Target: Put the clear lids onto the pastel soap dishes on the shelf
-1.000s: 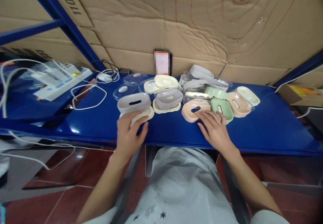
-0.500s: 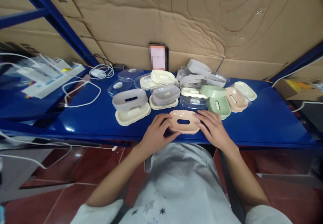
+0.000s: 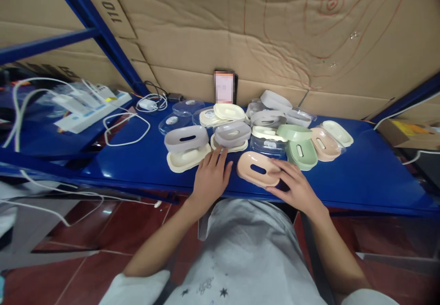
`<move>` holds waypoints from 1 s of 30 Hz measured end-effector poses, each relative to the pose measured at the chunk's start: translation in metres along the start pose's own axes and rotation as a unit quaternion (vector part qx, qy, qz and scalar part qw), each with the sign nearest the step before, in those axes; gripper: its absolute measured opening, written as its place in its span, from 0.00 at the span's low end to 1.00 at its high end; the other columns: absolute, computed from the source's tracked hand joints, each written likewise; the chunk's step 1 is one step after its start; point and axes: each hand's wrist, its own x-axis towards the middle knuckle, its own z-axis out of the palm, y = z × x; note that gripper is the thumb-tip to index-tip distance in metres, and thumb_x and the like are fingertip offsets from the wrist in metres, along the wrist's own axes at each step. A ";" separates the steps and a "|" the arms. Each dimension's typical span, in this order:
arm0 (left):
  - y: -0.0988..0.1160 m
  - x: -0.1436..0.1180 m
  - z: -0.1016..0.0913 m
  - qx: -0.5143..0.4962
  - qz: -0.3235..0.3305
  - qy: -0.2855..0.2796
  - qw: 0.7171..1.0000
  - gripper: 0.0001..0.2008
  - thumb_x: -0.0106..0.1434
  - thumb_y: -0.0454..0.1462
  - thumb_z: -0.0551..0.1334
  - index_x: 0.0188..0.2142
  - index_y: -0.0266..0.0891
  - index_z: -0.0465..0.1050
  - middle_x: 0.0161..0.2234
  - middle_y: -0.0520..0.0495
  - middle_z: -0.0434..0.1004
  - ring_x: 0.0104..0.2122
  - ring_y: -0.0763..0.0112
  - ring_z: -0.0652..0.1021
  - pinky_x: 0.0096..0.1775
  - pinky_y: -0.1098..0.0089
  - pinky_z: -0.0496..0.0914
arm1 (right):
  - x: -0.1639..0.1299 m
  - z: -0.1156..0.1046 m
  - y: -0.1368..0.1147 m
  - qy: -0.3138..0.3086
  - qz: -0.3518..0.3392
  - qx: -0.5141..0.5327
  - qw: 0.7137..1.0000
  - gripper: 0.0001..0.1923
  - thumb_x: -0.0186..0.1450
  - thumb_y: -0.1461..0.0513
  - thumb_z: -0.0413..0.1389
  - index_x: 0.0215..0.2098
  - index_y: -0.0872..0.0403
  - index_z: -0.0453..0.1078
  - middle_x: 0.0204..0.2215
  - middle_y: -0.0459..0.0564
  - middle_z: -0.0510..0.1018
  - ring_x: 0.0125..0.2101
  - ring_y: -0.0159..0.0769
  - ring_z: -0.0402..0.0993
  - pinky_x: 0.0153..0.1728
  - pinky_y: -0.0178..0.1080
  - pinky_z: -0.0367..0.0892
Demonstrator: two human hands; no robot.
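Observation:
A peach soap dish [image 3: 245, 165] with a long slot in its base lies near the table's front edge, slightly tilted. My right hand [image 3: 295, 186] grips its right end between thumb and fingers. My left hand [image 3: 211, 174] is apart from it, fingers stretched forward and holding nothing. Its fingertips reach the front edge of a cream tray [image 3: 242, 147] under a grey soap dish [image 3: 223, 135]; whether they touch is unclear. Left of that hand, another grey soap dish [image 3: 172, 141] rests on a cream tray [image 3: 185, 160].
Green soap dish parts [image 3: 309, 154], a second peach dish [image 3: 326, 147] and a cream piece [image 3: 338, 133] lie to the right. Clear lids [image 3: 172, 122] sit at the back left, near a power strip [image 3: 87, 117] and white cables. A phone [image 3: 224, 87] leans against the cardboard [image 3: 192, 57].
My left hand has let go of the peach soap dish and moved up and left toward the cream tray. The dish has turned, its right end now nearer me. The view has shifted slightly.

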 end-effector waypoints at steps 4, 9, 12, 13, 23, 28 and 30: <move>-0.002 0.008 0.004 0.062 -0.004 -0.014 0.998 0.22 0.78 0.41 0.55 0.67 0.36 0.69 0.62 0.30 0.76 0.56 0.44 0.79 0.52 0.51 0.74 | 0.000 0.000 -0.001 0.000 0.003 0.025 1.000 0.13 0.73 0.54 0.64 0.53 0.49 0.75 0.67 0.60 0.74 0.66 0.54 0.74 0.63 0.59 0.75; -0.002 0.009 0.003 0.045 -0.003 -0.043 0.998 0.14 0.76 0.38 0.59 0.56 0.36 0.77 0.50 0.34 0.80 0.49 0.46 0.80 0.48 0.53 0.73 | 0.001 0.000 -0.001 -0.006 -0.003 0.021 1.000 0.17 0.71 0.52 0.67 0.52 0.50 0.73 0.68 0.62 0.72 0.67 0.56 0.72 0.64 0.59 0.75; -0.004 0.004 0.001 0.023 0.000 -0.021 1.000 0.10 0.77 0.36 0.59 0.49 0.39 0.79 0.46 0.37 0.79 0.47 0.50 0.79 0.47 0.54 0.73 | 0.001 0.000 -0.001 0.001 -0.007 0.029 1.000 0.12 0.72 0.57 0.65 0.52 0.50 0.73 0.68 0.61 0.72 0.68 0.55 0.70 0.65 0.60 0.73; -0.005 0.002 0.000 0.016 0.001 -0.007 1.000 0.09 0.77 0.36 0.59 0.49 0.39 0.78 0.46 0.37 0.79 0.47 0.51 0.79 0.47 0.55 0.72 | 0.001 0.000 -0.001 -0.001 -0.007 0.039 0.999 0.10 0.73 0.59 0.63 0.51 0.50 0.72 0.68 0.60 0.72 0.69 0.54 0.69 0.66 0.60 0.72; -0.008 -0.003 -0.009 -0.116 0.027 -0.010 0.993 0.10 0.81 0.39 0.56 0.54 0.41 0.74 0.54 0.40 0.81 0.55 0.56 0.80 0.56 0.56 0.70 | 0.005 -0.005 -0.008 -0.026 0.022 0.034 0.999 0.22 0.72 0.61 0.60 0.64 0.48 0.69 0.69 0.60 0.71 0.70 0.54 0.68 0.67 0.59 0.72; -0.010 -0.003 -0.008 -0.131 0.018 -0.011 0.991 0.10 0.80 0.40 0.56 0.53 0.42 0.75 0.54 0.41 0.82 0.54 0.56 0.80 0.55 0.56 0.70 | 0.007 -0.002 -0.005 -0.035 0.001 0.019 0.999 0.29 0.73 0.57 0.63 0.71 0.46 0.67 0.68 0.56 0.75 0.70 0.52 0.68 0.67 0.60 0.71; -0.010 -0.004 -0.009 -0.138 0.023 -0.009 0.990 0.10 0.80 0.40 0.57 0.53 0.42 0.75 0.53 0.41 0.82 0.54 0.56 0.80 0.55 0.56 0.70 | 0.005 -0.001 -0.002 -0.022 -0.009 0.013 1.000 0.23 0.73 0.56 0.64 0.65 0.46 0.73 0.64 0.54 0.79 0.69 0.52 0.69 0.66 0.60 0.72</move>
